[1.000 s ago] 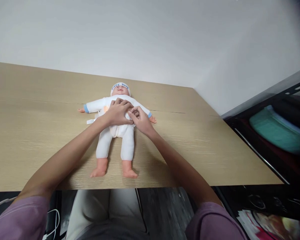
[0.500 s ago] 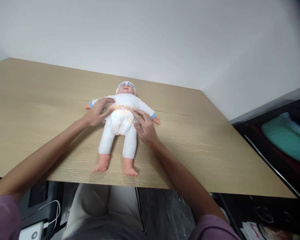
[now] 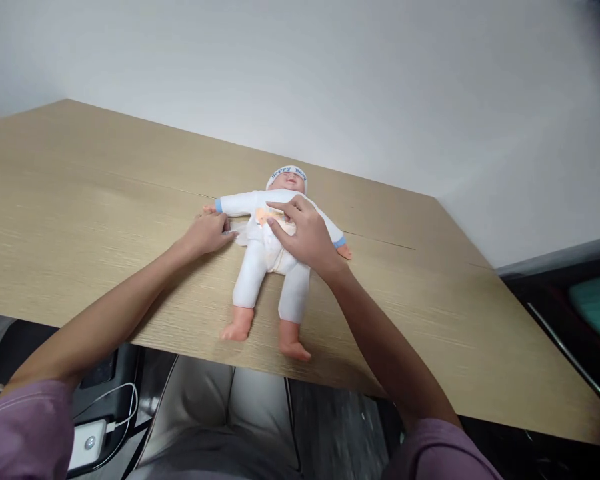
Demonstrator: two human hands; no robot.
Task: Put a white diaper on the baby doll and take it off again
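A baby doll [image 3: 247, 273] in a white suit with blue cuffs lies on its back, its feet toward me. Around its hips is a white diaper [image 3: 275, 250] with an orange-patterned waistband. My left hand [image 3: 210, 232], beside the doll's hip on the left, pinches the diaper's side flap [image 3: 240, 233], which is drawn out sideways over the table. Over the front of the diaper lies my right hand [image 3: 307, 233], thumb and forefinger apart at the waistband. It covers the right part of the diaper.
The doll rests on a wooden table [image 3: 130, 267] with a thin seam across it. A pale wall stands behind the table. Below the near edge, at left, are a white device [image 3: 87, 443] and its cable. A green item [image 3: 597, 308] is beyond the right edge.
My left hand has moved outward from the waist to the left, with the side flap. My right hand has come across onto the diaper's front. The whole view has shifted and tilted.
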